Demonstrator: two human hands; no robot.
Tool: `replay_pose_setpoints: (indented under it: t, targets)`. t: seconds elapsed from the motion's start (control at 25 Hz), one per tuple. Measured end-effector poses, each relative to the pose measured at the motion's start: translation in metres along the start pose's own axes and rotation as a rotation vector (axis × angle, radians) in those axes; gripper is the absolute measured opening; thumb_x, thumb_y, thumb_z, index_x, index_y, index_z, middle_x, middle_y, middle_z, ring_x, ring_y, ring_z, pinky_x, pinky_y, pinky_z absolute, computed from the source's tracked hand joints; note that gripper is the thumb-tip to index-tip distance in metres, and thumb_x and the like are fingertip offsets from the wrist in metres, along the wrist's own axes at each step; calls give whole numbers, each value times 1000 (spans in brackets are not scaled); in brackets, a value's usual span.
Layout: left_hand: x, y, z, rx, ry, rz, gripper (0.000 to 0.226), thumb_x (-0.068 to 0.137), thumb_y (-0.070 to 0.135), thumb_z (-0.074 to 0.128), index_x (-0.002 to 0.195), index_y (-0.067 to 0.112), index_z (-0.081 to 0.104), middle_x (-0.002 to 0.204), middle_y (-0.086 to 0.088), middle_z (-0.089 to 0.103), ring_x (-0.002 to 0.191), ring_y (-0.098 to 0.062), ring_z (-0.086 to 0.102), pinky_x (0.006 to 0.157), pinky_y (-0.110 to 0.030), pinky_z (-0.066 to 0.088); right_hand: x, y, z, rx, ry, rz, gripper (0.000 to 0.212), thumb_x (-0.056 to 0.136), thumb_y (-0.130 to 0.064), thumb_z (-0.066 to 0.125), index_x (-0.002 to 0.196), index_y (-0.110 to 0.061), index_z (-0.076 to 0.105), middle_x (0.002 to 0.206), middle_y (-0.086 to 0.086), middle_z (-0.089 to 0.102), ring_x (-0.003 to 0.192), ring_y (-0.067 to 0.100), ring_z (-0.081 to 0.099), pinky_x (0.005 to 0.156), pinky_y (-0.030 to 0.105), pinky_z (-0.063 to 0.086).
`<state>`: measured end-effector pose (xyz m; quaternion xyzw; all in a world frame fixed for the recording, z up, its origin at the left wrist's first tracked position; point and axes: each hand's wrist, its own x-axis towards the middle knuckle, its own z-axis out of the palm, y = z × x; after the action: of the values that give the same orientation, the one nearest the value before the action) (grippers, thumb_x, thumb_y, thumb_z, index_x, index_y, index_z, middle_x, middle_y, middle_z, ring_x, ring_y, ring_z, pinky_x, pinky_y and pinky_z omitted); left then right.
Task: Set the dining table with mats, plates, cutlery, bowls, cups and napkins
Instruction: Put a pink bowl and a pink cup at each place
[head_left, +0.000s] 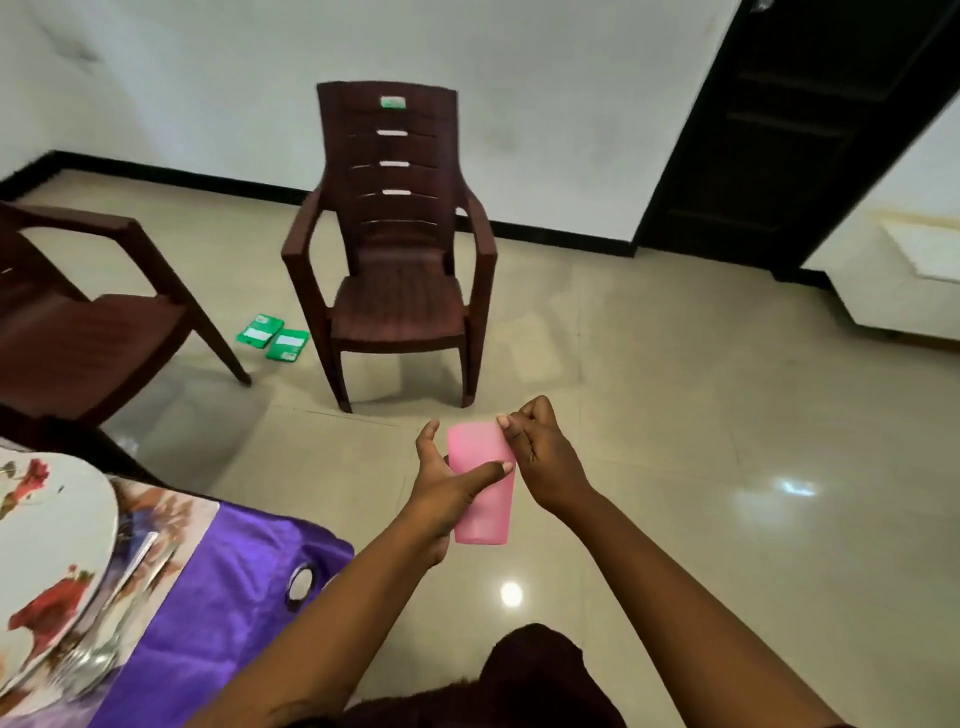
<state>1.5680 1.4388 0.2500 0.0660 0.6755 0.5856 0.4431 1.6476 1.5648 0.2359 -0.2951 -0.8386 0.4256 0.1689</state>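
Held out in front of the body, over the glossy beige tiled floor (675, 415) and clear of the table: a pink translucent plastic cup (483, 488), caught between both hands. Cradled from the left and beneath by the left hand (441, 488), thumb laid straight across the cup's front wall near mid-height, fingers curled behind and under. Pinched at the far upper corner by the right hand (540, 457), fingertips closed on the edge there, remaining fingers curled in toward the palm. Sits between the two hands, touching both; the left lower and nearer, the right higher and to the right.

Long axis running roughly away from the body, leaning slightly leftward at the far end. Narrower end far, wider end near, toward the wearer. Which end is the mouth: cannot tell, since neither opening faces the camera.

At lower left, well apart from the cup: a corner of the table under a shiny purple satin cloth (228, 582) with a metal eyelet. Lying on it, a floral-printed place mat (171, 514), and on that a white round plate with red flower print (47, 561). Metal cutlery (130, 582) just beside the plate's right rim, blurred.

Beyond the hands, a dark brown moulded plastic armchair (400, 260) facing the camera; a second brown chair (78, 322) at left. Two green flat packets (272, 338) on the floor between them.
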Motion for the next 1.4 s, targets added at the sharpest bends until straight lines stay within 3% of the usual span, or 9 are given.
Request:
replay_pose_setpoints:
  t: [0.16,0.4,0.6,0.76,0.92,1.04,1.16,1.24,1.4]
  targets:
    - [69,38,-14,-26,204,43,102,75,26,83,145,40,11,123,-5,49,97,-20,57,74,-36,54,108,5,25,40,-157,-150,25,95,-62,35,76,-57,51,93,-5,35,78,8,49,69,35,46]
    - [156,100,-43,-83,512,63,102,76,27,82,147,38,9,122,0,41,97,-19,52,75,-34,49,261,-18,63,11,-468,-363,35,97,-54,34,78,-33,54,92,-6,34,79,0,46,67,13,35]
    - [189,136,-97,-246,809,95,104,73,25,84,144,43,10,125,1,45,99,-16,53,78,-34,48,354,-70,134,-32,-714,-617,51,92,-69,26,82,-27,55,95,-7,35,80,7,49,70,37,47]
    - [178,133,-162,-302,1076,126,110,71,23,86,145,44,8,127,6,41,99,-11,52,83,-33,46,370,-128,219,57,-1000,-768,51,90,-72,28,88,-29,57,100,-4,44,88,5,52,83,31,47]
    - [163,126,-248,-343,1391,95,112,69,27,87,150,40,9,140,12,28,121,-13,38,93,-38,42,361,-208,321,84,-1267,-896,52,92,-67,34,91,-21,60,89,-5,53,84,8,55,76,30,46]
    - [152,123,-315,-373,1502,89,103,68,30,87,147,37,21,150,4,29,134,-22,36,107,-45,40,348,-265,382,32,-1413,-953,52,86,-70,45,103,-23,60,96,-8,56,86,7,56,77,29,48]
    - [135,120,-385,-362,1588,100,89,63,37,89,132,42,32,139,3,40,125,-22,44,102,-45,47,334,-327,439,-103,-1521,-1117,52,82,-61,63,117,-22,58,111,-10,51,94,5,53,73,14,44]
    - [119,120,-422,-323,1676,84,85,62,36,89,127,43,35,130,6,45,120,-20,48,97,-43,50,320,-365,472,-86,-1536,-1209,48,79,-55,70,109,-19,62,115,-8,49,98,7,51,77,12,42]
    - [80,115,-467,-297,1765,111,89,69,23,86,142,28,35,131,8,45,118,-11,45,98,-33,48,286,-417,524,-15,-1560,-1381,35,72,-41,81,88,-20,58,121,-6,47,103,10,52,85,27,48]
